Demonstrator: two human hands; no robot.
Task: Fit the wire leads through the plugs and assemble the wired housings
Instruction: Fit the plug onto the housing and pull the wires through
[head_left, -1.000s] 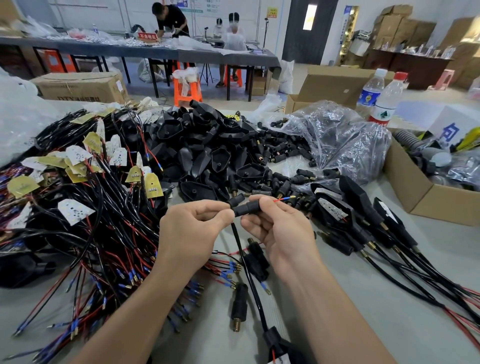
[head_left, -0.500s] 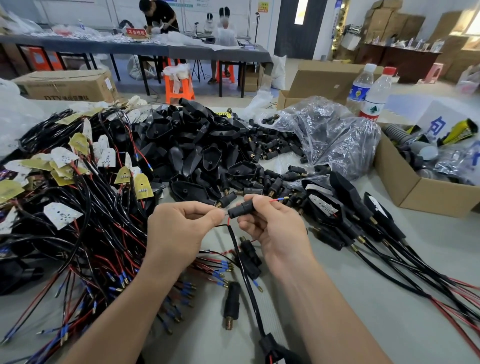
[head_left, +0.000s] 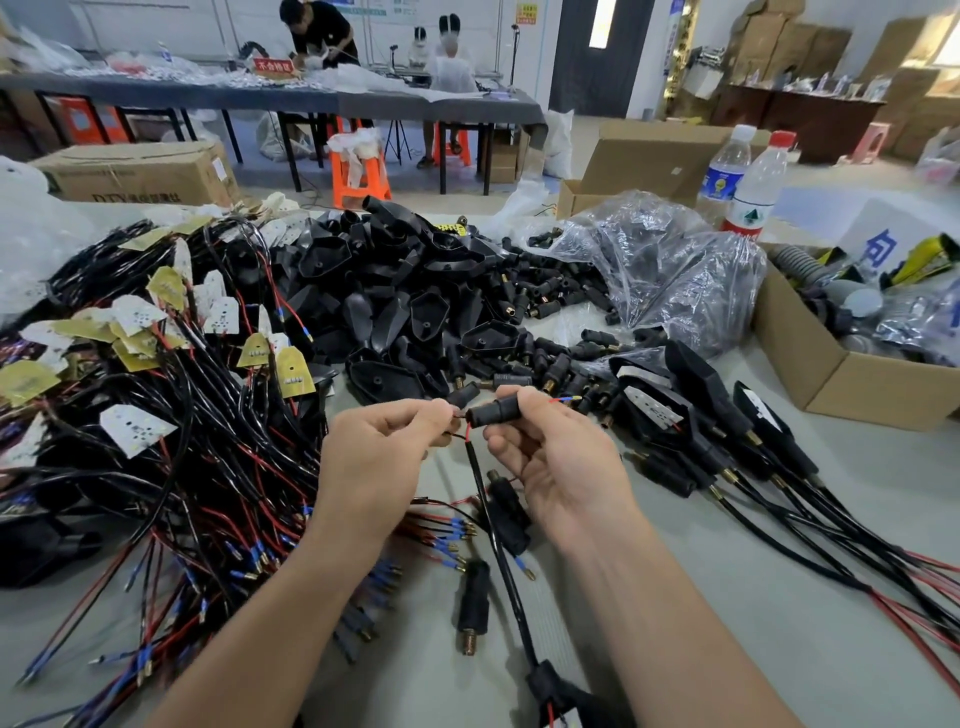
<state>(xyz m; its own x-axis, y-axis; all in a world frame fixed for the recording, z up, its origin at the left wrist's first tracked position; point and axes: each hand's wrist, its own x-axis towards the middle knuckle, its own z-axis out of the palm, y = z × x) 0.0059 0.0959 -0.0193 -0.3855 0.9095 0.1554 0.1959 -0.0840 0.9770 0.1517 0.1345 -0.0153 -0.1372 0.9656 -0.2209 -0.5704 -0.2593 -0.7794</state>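
Observation:
My right hand (head_left: 556, 457) pinches a black cylindrical plug (head_left: 491, 412) held level above the table. A thin red lead with a blue tip (head_left: 567, 399) sticks out of the plug's right end. My left hand (head_left: 379, 447) pinches the wire leads at the plug's left end. A black cable (head_left: 498, 545) hangs from there down to a black housing (head_left: 558, 691) at the bottom edge. Another plug sits on the same cable (head_left: 511, 512) just below my right hand. One loose plug with a brass tip (head_left: 472, 605) lies on the table between my forearms.
A tangle of black and red cables with yellow and white boards (head_left: 156, 395) fills the left. Black housing shells (head_left: 395, 301) and loose plugs (head_left: 561, 358) are heaped behind. Finished wired housings (head_left: 727, 431) lie right, beside a cardboard box (head_left: 852, 384), plastic bags (head_left: 675, 270) and two bottles (head_left: 748, 182).
The red lead now sticks further out of the plug's right end. My left hand has drawn slightly away from the plug, exposing red wire between them.

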